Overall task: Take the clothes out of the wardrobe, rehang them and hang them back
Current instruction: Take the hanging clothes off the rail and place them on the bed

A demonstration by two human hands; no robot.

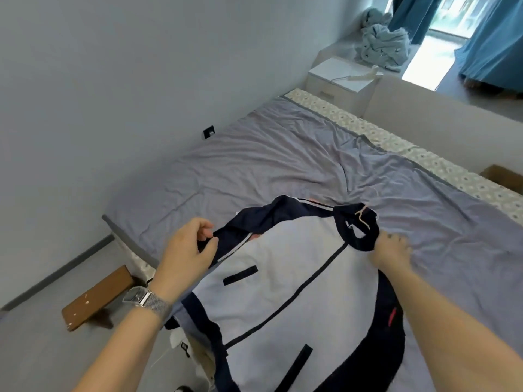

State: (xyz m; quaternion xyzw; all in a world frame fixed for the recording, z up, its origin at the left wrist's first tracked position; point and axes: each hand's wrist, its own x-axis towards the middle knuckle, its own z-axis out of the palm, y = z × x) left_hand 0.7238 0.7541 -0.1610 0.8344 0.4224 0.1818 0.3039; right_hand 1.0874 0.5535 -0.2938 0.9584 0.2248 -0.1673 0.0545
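The person's left hand (185, 251) is pinching the navy sleeve edge of the white-and-navy zip jacket (283, 292), fingers curled round the cloth, probably to pull it flat. The jacket is lying spread on the grey-sheeted bed (254, 165). The right hand (392, 251) is pressing beside the collar, fingers seemingly straight, steadying it.

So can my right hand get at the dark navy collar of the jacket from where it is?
Probably yes: the right hand already lies beside the dark navy collar, nothing between them.
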